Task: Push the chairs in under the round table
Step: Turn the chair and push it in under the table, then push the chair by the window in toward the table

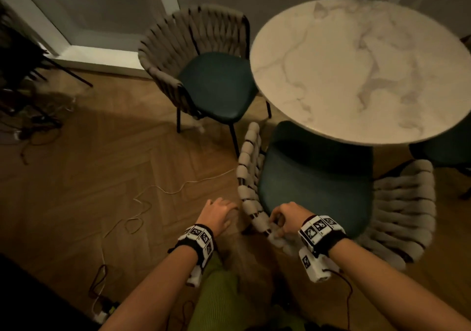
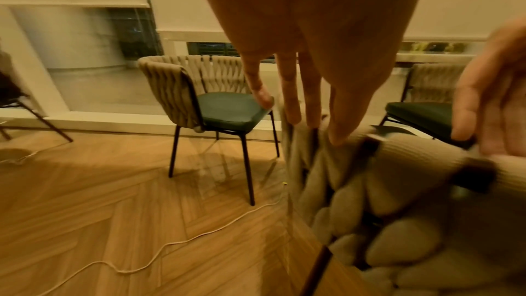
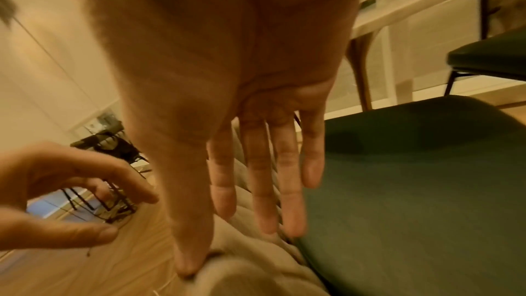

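— Where are our hands?
— Our right hand point(image 1: 285, 217) grips the near chair point(image 1: 316, 185) by its woven backrest; our left hand point(image 1: 218, 214) hangs open just beside it.
— And the chair?
— Seat partly under the round bench point(image 1: 356, 57).

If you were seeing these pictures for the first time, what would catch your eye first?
The round marble table fills the upper right of the head view. The near woven chair sits below it, its green seat partly under the rim, with the right hand on its backrest and the left hand just beside it. A second chair stands left of the table.
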Demonstrator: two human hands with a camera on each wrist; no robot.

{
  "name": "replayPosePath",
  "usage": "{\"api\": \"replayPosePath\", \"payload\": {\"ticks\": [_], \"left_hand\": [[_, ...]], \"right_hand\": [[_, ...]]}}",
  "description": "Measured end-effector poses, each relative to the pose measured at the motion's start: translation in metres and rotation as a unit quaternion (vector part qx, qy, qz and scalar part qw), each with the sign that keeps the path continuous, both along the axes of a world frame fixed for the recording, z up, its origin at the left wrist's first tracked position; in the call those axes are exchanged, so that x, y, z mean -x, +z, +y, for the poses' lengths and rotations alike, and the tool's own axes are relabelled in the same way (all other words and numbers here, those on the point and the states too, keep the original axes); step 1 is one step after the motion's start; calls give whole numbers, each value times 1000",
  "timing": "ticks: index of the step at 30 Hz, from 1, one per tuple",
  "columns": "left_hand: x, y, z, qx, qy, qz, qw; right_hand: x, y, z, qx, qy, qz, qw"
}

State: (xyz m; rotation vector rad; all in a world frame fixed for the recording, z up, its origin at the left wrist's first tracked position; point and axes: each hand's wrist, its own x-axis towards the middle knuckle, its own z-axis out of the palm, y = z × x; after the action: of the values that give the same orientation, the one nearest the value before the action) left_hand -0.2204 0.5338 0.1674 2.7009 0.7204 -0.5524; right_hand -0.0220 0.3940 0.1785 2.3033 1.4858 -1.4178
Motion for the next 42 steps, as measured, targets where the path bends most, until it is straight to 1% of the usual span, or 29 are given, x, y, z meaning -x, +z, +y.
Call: {"api": "replayPosePath", "payload": {"ticks": [3, 8, 11, 14, 19, 23, 26, 29, 30, 32, 36, 39, 42], "left_hand": [[18, 3, 56, 4, 41, -8, 999], [35, 13, 177, -8, 49, -30, 998], [39, 23, 254, -34, 48, -49, 997], [38, 31, 324, -52, 62, -53, 995], [16, 28, 431, -66, 67, -43, 995], [-20, 20, 506, -77, 79, -47, 993], [-47, 9, 555, -115, 124, -24, 985], [-73, -9, 607, -156, 184, -4, 970], [-81, -16, 622, -166, 186, 0, 969], [-94, -29, 647, -170, 159, 16, 972], [-117, -50, 681, -149, 59, 75, 984], [-131, -54, 700, -145, 16, 104, 984], [-136, -51, 723, -155, 3, 131, 979]], "right_hand": [[7, 9, 59, -27, 2, -1, 1000], [19, 21, 173, -37, -11, -6, 999], [32, 26, 248, -63, -26, -24, 997], [42, 27, 321, -85, -26, -20, 996], [34, 17, 439, -129, -24, -25, 991], [17, -1, 527, -167, -39, -30, 985], [4, -23, 588, -201, -59, -69, 975], [-4, -47, 642, -195, -69, -102, 973], [-6, -56, 657, -186, -74, -103, 974], [-11, -74, 680, -165, -86, -102, 977], [-24, -88, 698, -156, -116, -62, 979], [-32, -89, 699, -168, -99, -51, 980], [-40, -88, 698, -170, -62, -38, 983]]}}
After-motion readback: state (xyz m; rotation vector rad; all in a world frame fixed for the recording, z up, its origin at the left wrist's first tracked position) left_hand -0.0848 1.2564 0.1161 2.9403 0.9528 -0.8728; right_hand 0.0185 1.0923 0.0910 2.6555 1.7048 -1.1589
